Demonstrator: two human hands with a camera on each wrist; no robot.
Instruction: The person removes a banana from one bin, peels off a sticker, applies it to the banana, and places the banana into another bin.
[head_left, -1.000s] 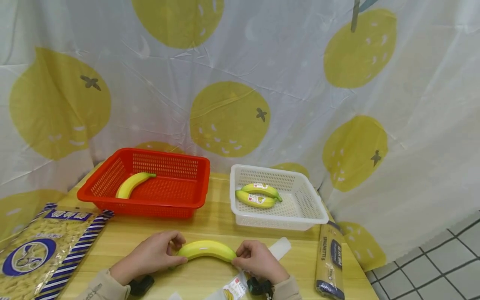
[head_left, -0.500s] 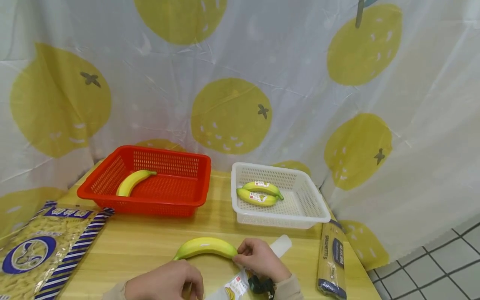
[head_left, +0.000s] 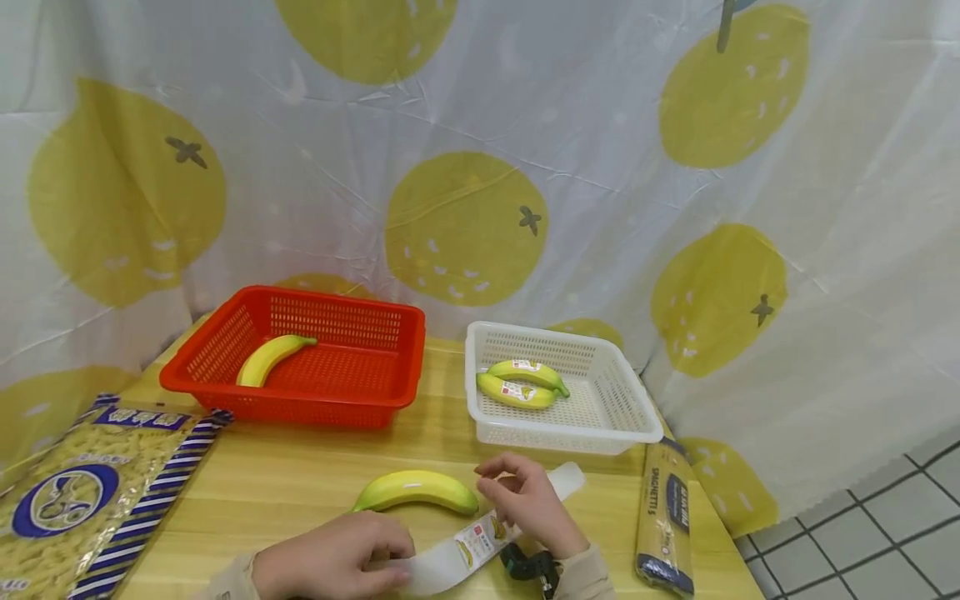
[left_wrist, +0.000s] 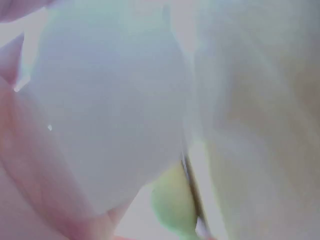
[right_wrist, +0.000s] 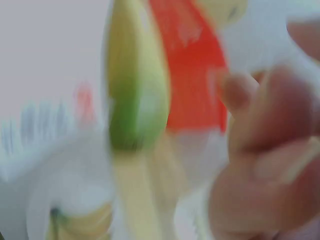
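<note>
A yellow banana (head_left: 417,491) lies on the table between the hands, its green tip close in the right wrist view. Below it runs a white strip of banana-printed stickers (head_left: 474,546). My left hand (head_left: 337,554) pinches the strip's near-left end, and the pale backing (left_wrist: 110,100) fills much of the left wrist view. Over the strip's far part hovers my right hand (head_left: 532,504), fingers loosely bent, apart from the banana. Nothing shows between the right fingers (right_wrist: 280,115). The hand hides part of the strip, which emerges beyond it.
A red basket (head_left: 292,410) at the back left holds one banana (head_left: 268,360). Two stickered bananas (head_left: 521,393) lie in the white basket (head_left: 555,437). A pasta bag (head_left: 82,500) lies left, a spaghetti pack (head_left: 666,517) right. A patterned curtain (head_left: 585,150) hangs behind.
My left hand has left the banana, moved down and right, and taken the sticker strip's end. My right hand has let go of the banana's right end and lifted slightly.
</note>
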